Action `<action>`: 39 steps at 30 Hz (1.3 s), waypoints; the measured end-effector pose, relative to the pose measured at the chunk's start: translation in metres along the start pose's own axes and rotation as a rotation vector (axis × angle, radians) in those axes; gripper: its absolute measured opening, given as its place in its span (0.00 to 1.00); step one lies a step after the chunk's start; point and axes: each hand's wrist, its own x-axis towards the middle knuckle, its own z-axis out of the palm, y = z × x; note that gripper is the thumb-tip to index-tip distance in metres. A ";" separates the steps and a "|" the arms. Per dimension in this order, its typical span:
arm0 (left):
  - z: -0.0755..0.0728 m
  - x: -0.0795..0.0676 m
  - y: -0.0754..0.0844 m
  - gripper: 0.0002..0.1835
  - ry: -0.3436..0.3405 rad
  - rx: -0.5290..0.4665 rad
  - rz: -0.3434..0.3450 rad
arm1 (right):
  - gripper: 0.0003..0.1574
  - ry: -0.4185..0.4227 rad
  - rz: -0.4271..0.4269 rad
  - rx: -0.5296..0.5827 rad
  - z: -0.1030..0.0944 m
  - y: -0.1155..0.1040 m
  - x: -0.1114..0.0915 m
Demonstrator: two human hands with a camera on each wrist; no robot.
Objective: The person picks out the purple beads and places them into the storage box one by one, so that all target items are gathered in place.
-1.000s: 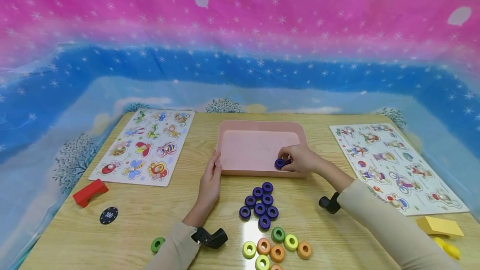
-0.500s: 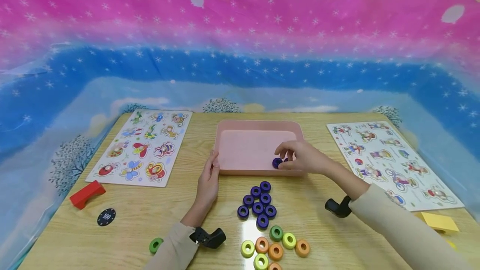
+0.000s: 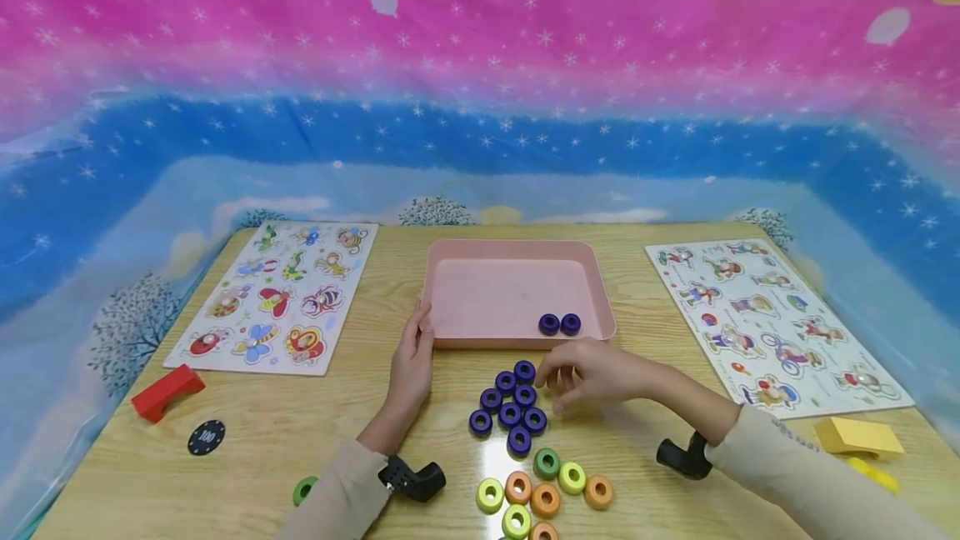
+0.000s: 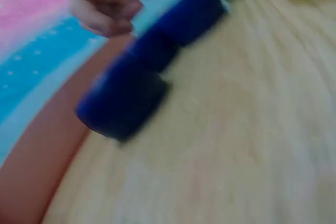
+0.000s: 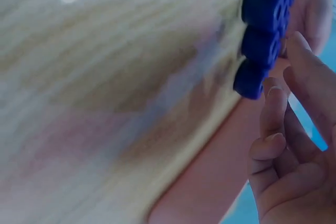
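A pink tray (image 3: 487, 294) stands mid-table, with two dark purple rings (image 3: 549, 324) side by side in its front right part. My left hand (image 3: 412, 361) holds the tray at its front left corner, thumb at the rim. Just in front of the tray my right hand (image 3: 596, 373) hovers with loosely bent fingers and nothing between them. Its fingertips are beside a cluster of purple rings (image 3: 509, 415) on the table. The right wrist view shows a gap between thumb (image 5: 310, 72) and fingers, close to the purple rings (image 5: 261, 45). The left wrist view is blurred.
Green, yellow-green and orange rings (image 3: 545, 500) lie nearest me; one green ring (image 3: 303, 490) is by my left sleeve. Picture boards flank the tray, left (image 3: 277, 298) and right (image 3: 780, 327). A red block (image 3: 167, 392), a black chip (image 3: 206, 437) and a yellow block (image 3: 858, 437) lie farther out.
My right hand has let go of a purple ring beside another in the tray, then come out over the front rim toward the ring cluster. The left hand stays at the tray corner.
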 end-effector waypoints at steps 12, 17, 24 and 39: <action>0.000 0.010 0.017 0.20 -0.060 -0.020 -0.120 | 0.17 -0.060 0.010 0.034 0.005 -0.003 -0.002; -0.010 0.009 0.015 0.20 -0.158 0.008 -0.123 | 0.16 -0.061 -0.008 0.047 0.010 -0.002 -0.002; -0.029 0.015 0.009 0.20 -0.258 0.120 -0.068 | 0.16 -0.056 -0.030 0.072 0.011 -0.002 -0.002; -0.034 0.022 -0.009 0.14 -0.225 -0.001 0.082 | 0.16 -0.054 -0.010 0.095 0.014 0.000 -0.002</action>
